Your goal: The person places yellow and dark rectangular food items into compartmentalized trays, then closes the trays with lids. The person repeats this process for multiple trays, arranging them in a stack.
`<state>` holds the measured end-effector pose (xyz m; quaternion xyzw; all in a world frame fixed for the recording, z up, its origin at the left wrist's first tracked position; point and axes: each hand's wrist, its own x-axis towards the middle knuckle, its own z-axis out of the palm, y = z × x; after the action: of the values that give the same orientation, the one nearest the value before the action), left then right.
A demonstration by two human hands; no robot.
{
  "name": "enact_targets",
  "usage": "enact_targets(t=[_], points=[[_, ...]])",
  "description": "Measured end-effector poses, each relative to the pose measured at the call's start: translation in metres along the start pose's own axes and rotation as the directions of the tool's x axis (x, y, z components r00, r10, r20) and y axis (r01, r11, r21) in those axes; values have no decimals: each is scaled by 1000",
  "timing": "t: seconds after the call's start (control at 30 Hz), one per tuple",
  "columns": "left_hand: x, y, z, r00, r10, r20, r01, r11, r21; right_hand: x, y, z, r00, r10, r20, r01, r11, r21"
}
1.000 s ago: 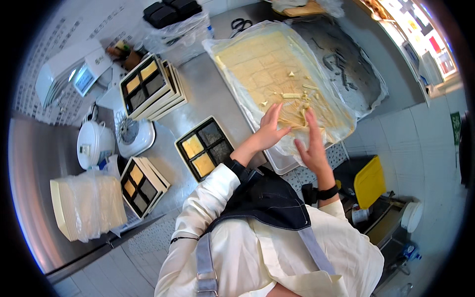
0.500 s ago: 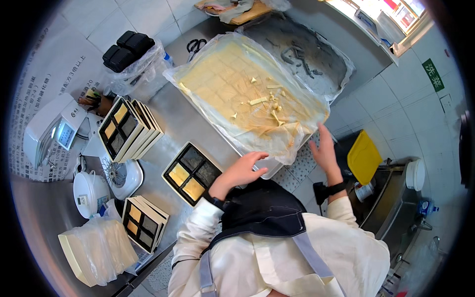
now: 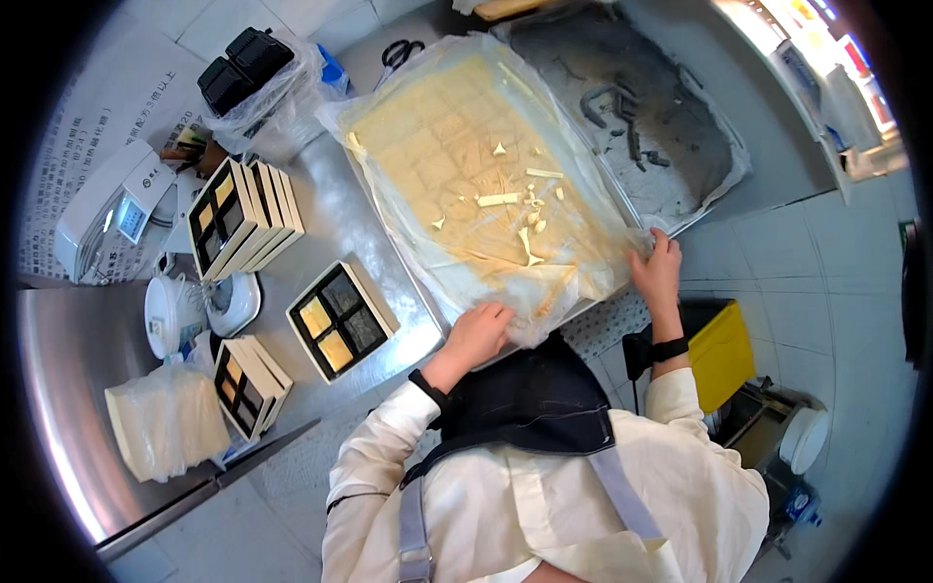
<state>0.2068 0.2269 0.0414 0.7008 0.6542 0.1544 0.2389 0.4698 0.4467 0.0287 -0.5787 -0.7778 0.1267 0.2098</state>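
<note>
A large metal tray (image 3: 434,313) lies before me, lined with a crumpled translucent sheet (image 3: 408,165) stained yellow. Pale yellow cake scraps (image 3: 498,200) are scattered over the sheet, mostly toward its right half. At the near left edge, my left hand (image 3: 476,335) has its fingers curled onto the sheet's border. My right hand (image 3: 658,272) closes on the sheet at the tray's right corner, thumb and fingertips around the bunched film. Left of my left hand sits a box (image 3: 340,321) with four black compartments, two holding yellow pieces and two holding dark ones.
Behind the tray lies a second lined tray (image 3: 671,117) with dark scraps. Stacked filled boxes (image 3: 243,219) and more boxes (image 3: 251,387) stand at left, by a white scale (image 3: 233,306). Scissors (image 3: 398,53) and black plastic trays (image 3: 245,68) are farther back. A yellow bin lid (image 3: 727,358) stands at right.
Both hands have come down onto the sheet's near and right edges, from hovering just off them. My view has shifted, with the second tray showing more fully.
</note>
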Motion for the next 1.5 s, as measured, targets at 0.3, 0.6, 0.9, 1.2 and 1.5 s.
enact_targets(t=[0.3, 0.6, 0.9, 1.2, 1.5], points=[[-7, 54, -53, 775, -450, -444, 316, 884, -345, 52, -9, -74, 982, -188, -3, 178, 921, 348], [-13, 20, -167, 457, -424, -782, 173, 905, -389, 167, -82, -121, 924, -355, 141, 213, 784, 583], [20, 34, -239, 433, -228, -872, -159, 933, -322, 222, -168, -146, 833, -553, -33, 504, 732, 458], [5, 89, -235, 394, -132, -910, -19, 988, -151, 165, -168, -190, 818, -571, -67, 524, 693, 495], [-22, 134, -181, 443, -288, -849, -146, 911, -385, 110, -127, -204, 876, -480, 35, 285, 577, 766]])
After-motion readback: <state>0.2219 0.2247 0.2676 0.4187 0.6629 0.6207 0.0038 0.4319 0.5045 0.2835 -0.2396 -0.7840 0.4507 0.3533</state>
